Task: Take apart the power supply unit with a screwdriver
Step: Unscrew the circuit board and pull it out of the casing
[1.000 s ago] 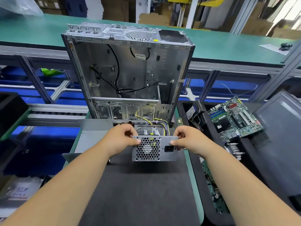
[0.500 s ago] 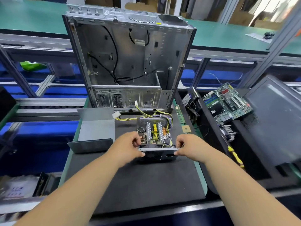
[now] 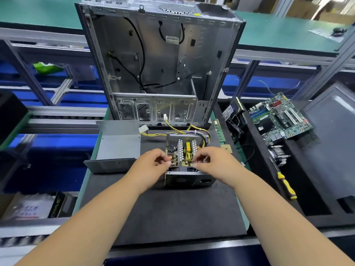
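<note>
Head view. I see the power supply unit point(image 3: 189, 162) lying open-topped on the black mat of the counter point(image 3: 172, 208), directly under both hands. Its circuit board, heatsinks and yellow parts are exposed; the perforated fan face points toward me.

Left hand point(image 3: 151, 166): fingers curled in over the unit's left edge, fingertips pinching at something near the board. What exactly they hold I cannot tell. Right hand point(image 3: 213, 164): fingers curled likewise over the right side, tips down among the components; blur hides the contact.

Yellow and black wires point(image 3: 172, 129) run from the far side of the unit, beyond the hands, toward the empty computer case point(image 3: 157, 60) standing upright behind.

Left of the left hand, a bent grey metal cover point(image 3: 117, 148) lies on the counter, apart from the unit.

Right of the right hand, well apart, a yellow-handled screwdriver point(image 3: 286, 186) lies in a dark tray point(image 3: 317, 189). Farther out, a green motherboard point(image 3: 278, 120).
</note>
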The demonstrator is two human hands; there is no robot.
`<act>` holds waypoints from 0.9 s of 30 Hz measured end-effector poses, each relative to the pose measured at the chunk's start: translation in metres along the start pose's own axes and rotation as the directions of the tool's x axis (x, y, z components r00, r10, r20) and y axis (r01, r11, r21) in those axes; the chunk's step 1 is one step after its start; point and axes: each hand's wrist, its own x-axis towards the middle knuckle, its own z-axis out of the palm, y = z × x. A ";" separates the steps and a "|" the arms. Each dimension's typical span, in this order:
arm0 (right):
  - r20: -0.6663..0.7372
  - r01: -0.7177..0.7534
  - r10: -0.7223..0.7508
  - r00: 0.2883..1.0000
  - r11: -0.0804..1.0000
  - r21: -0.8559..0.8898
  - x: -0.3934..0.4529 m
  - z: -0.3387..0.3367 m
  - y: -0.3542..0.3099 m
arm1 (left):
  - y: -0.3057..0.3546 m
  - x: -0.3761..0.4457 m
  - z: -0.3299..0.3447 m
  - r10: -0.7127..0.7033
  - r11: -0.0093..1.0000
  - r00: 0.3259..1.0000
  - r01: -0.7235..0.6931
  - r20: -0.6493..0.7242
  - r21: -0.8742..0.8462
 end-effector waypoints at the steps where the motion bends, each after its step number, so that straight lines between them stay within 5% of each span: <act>1: 0.023 0.016 -0.016 1.000 1.000 -0.014 0.002 0.001 -0.001 | 0.001 -0.001 0.000 -0.014 1.000 1.000 0.014 0.001 0.010; 14: 0.216 0.179 -0.136 0.967 0.964 -0.195 0.024 -0.002 0.003 | 0.010 0.003 0.011 -0.174 0.983 0.985 0.174 -0.010 0.065; 27: 0.165 0.307 -0.276 0.947 0.929 -0.206 0.020 0.005 0.011 | 0.022 0.001 0.017 -0.137 0.955 0.988 0.151 -0.072 0.256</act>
